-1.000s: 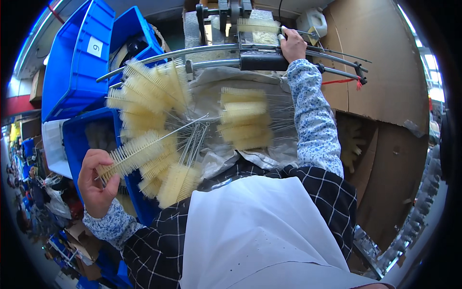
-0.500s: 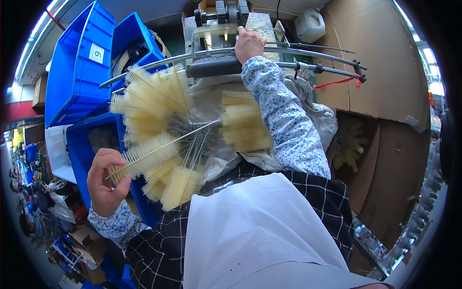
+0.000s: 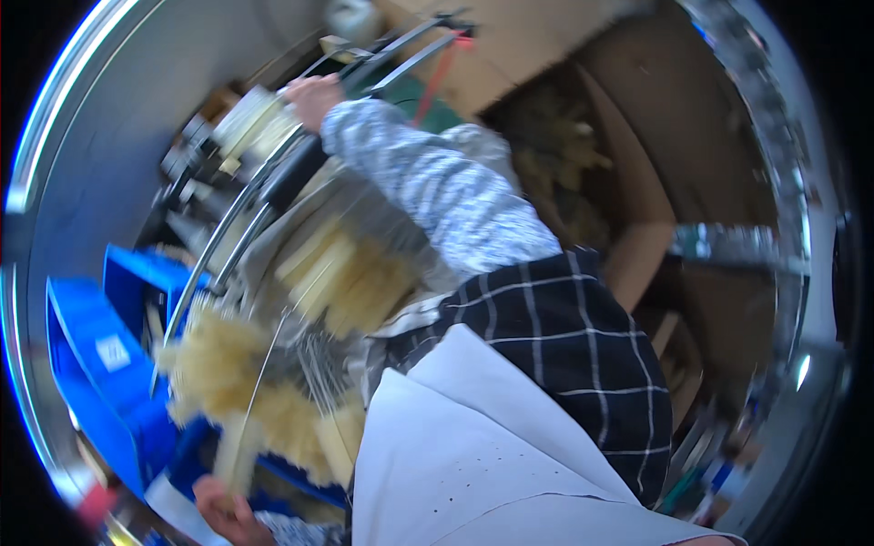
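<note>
At the lower left, my left hand [image 3: 232, 517] is closed around the bristle end of a pale yellow wire-handled brush [image 3: 236, 460]. Its thin wire runs up from the bristles toward the middle. Beside it lies a fanned heap of similar brushes [image 3: 205, 364], their wire handles [image 3: 319, 369] gathered inward. My right hand [image 3: 314, 102] reaches up to a machine with metal rails [image 3: 228, 218], touching it near the end of a dark roller [image 3: 296, 168]. Blur hides how its fingers are bent. A second bundle of brushes [image 3: 350, 278] lies below the roller on grey sheeting.
Blue plastic bins [image 3: 109, 382] stand at the left. More brushes [image 3: 564, 155] sit in a cardboard box [image 3: 637, 209] at the right. A red ribbon [image 3: 437, 82] hangs from the rail end. A white jug [image 3: 353, 18] stands at the far edge.
The whole view has swung round and blurred, so the machine now sits upper left and the bins lower left. My left hand still holds the brush; my right hand stays at the machine.
</note>
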`<state>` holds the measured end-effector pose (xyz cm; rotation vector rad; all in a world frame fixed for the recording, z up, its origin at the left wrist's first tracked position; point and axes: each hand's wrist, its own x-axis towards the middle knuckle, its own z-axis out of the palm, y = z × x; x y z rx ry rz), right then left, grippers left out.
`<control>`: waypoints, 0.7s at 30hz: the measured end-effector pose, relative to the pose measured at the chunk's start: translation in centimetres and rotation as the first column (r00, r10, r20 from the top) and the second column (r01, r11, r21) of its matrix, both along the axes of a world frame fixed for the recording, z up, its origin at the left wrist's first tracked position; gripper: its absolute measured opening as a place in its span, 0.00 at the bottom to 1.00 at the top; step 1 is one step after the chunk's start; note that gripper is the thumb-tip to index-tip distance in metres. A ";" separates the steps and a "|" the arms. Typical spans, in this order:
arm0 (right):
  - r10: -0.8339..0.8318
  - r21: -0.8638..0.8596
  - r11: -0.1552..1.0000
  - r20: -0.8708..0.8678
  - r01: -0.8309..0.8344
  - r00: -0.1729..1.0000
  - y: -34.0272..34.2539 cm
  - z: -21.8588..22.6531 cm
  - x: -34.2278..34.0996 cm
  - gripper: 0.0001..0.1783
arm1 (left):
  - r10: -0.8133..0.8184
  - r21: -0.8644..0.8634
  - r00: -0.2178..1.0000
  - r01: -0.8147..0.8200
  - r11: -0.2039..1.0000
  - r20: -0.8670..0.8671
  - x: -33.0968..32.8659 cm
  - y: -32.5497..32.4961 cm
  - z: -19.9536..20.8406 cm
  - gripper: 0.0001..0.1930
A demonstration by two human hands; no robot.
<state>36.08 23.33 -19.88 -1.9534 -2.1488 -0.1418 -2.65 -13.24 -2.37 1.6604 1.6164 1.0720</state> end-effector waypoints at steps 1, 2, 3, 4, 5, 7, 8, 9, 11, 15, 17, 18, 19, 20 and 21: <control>0.036 -0.033 0.999 -0.017 -0.037 0.999 -0.1 0.8 0.7 0.12 | 0.036 -0.053 0.997 -0.032 0.998 0.068 -0.8 -0.5 -0.3 0.15; 0.063 -0.068 0.996 -0.046 -0.066 0.997 0.2 1.0 1.6 0.12 | 0.052 -0.079 0.994 -0.044 0.996 0.099 -1.3 -0.2 -0.5 0.15; 0.102 -0.098 0.989 -0.087 -0.110 0.991 0.9 0.9 2.0 0.13 | 0.042 -0.087 0.993 -0.033 0.996 0.108 -1.2 0.4 -0.9 0.15; 0.078 -0.194 0.975 -0.150 -0.107 0.986 1.7 -0.3 1.3 0.14 | 0.039 -0.083 0.995 -0.031 0.996 0.095 -0.9 0.7 -1.4 0.15; 0.051 -0.290 0.950 -0.206 -0.111 0.977 2.4 0.2 1.4 0.15 | 0.020 -0.068 0.997 -0.015 0.998 0.077 -0.5 1.3 -1.7 0.15; -0.042 -0.136 0.991 -0.198 0.015 0.979 1.8 1.6 1.1 0.16 | 0.011 -0.047 0.999 -0.008 0.999 0.052 0.3 2.0 -2.3 0.15; -0.097 -0.117 0.989 -0.089 0.087 0.991 1.7 1.9 1.6 0.16 | -0.015 -0.044 0.999 0.017 0.999 0.045 0.6 2.6 -2.5 0.15; -0.092 -0.109 0.989 0.029 0.095 0.995 2.6 0.8 2.0 0.15 | -0.031 -0.043 0.999 0.033 0.999 0.043 0.8 3.1 -2.6 0.15; 0.107 -0.227 0.969 0.009 -0.102 0.994 1.1 2.1 2.7 0.15 | -0.052 -0.046 0.998 0.054 0.997 0.042 1.0 3.7 -3.1 0.15; 0.198 -0.255 0.927 -0.288 -0.274 0.937 3.5 -0.4 5.7 0.12 | -0.126 -0.050 0.992 0.127 0.991 0.033 1.8 5.2 -3.4 0.15; 0.332 -0.226 0.869 -0.395 -0.440 0.857 -0.6 2.6 6.9 0.14 | -0.154 -0.049 0.987 0.156 0.987 0.038 2.4 5.8 -3.6 0.15; 0.354 -0.324 0.770 -0.500 -0.550 0.790 -3.1 5.2 6.4 0.16 | -0.171 -0.044 0.984 0.173 0.984 0.048 2.7 5.8 -3.8 0.16; 0.464 -0.298 0.630 -0.597 -0.717 0.655 -4.1 5.1 5.2 0.19 | -0.172 -0.043 0.984 0.173 0.984 0.041 3.1 5.6 -3.8 0.16; 0.427 -0.440 0.509 -0.618 -0.740 0.661 -7.3 7.5 4.3 0.22 | -0.198 -0.042 0.979 0.200 0.979 0.053 3.4 5.8 -4.0 0.16; 0.562 -0.460 0.415 -0.549 -0.785 0.619 -8.9 7.8 2.4 0.23 | -0.239 -0.037 0.968 0.243 0.969 0.078 3.8 6.3 -4.3 0.16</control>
